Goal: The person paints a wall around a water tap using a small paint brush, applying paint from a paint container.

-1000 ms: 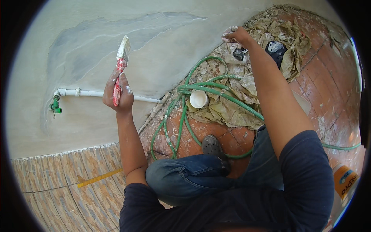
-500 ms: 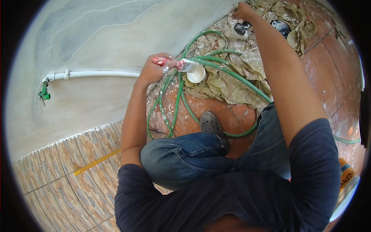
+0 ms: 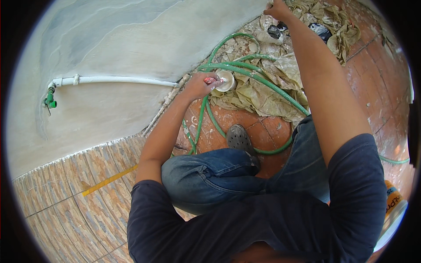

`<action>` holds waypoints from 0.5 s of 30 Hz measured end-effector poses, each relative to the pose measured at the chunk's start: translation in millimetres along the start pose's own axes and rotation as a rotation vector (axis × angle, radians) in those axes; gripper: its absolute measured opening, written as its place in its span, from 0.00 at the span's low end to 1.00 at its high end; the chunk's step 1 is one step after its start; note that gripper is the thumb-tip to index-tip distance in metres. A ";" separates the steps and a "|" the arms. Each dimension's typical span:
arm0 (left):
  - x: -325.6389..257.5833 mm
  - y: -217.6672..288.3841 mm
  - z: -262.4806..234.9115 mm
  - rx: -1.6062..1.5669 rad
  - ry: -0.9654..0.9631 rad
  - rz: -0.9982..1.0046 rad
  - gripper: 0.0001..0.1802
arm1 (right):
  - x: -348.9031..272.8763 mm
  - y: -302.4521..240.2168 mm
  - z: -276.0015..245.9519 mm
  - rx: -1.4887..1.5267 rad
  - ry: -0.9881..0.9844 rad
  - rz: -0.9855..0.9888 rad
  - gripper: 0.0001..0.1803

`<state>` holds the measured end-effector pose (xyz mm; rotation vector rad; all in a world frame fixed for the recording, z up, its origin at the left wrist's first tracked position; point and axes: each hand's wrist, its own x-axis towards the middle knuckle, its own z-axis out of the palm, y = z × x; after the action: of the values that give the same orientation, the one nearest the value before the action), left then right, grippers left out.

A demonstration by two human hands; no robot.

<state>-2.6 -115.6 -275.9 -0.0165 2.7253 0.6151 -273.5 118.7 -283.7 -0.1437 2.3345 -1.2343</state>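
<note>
My left hand [image 3: 198,86] is closed around the red handle of a paintbrush [image 3: 211,80]. The brush's bristles are down in a small white cup [image 3: 228,84] of white paint, where they are mostly hidden. This cup stands on a crumpled, paint-stained cloth [image 3: 258,100] beside a green hose [image 3: 272,88]. Far ahead, at the top edge of the view, my right arm reaches out and my right hand [image 3: 277,10] has its fingers curled together close to the wall. What it holds, if anything, is too small and cut off to tell.
A white pipe [image 3: 118,79] with a green tap [image 3: 50,102] runs along the grey wall [image 3: 109,44] at left. Black plastic [image 3: 320,31] lies among the sheeting ahead. Reddish floor tiles [image 3: 364,65] stretch right, with an orange-and-white bucket [image 3: 394,210] near my right side.
My left hand has moved right and slightly down, taking the brush from above the hose into the white cup. My right hand has shifted slightly up toward the view's edge.
</note>
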 end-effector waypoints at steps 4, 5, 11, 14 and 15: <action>-2.1 -23.4 6.5 -0.301 0.053 -0.097 0.11 | -15.8 -3.6 -4.7 0.059 0.021 -0.024 0.30; -1.7 -31.6 3.6 -0.456 0.088 -0.152 0.10 | -18.8 -3.3 -6.0 0.109 0.003 -0.019 0.30; -15.9 -66.3 -8.8 -0.913 0.168 -0.352 0.10 | -13.1 -0.3 -4.2 -0.026 -0.017 -0.105 0.26; -24.4 -72.5 -6.6 -1.004 0.219 -0.408 0.11 | -11.2 1.9 -3.1 0.015 -0.020 -0.092 0.23; -26.6 -73.7 -6.6 -1.065 0.235 -0.406 0.11 | -12.2 0.9 -3.2 0.017 -0.021 -0.094 0.23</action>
<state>26.6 -186.8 -292.0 -0.8999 2.1335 1.8898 -264.2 125.5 -278.4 -0.2615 2.3227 -1.2903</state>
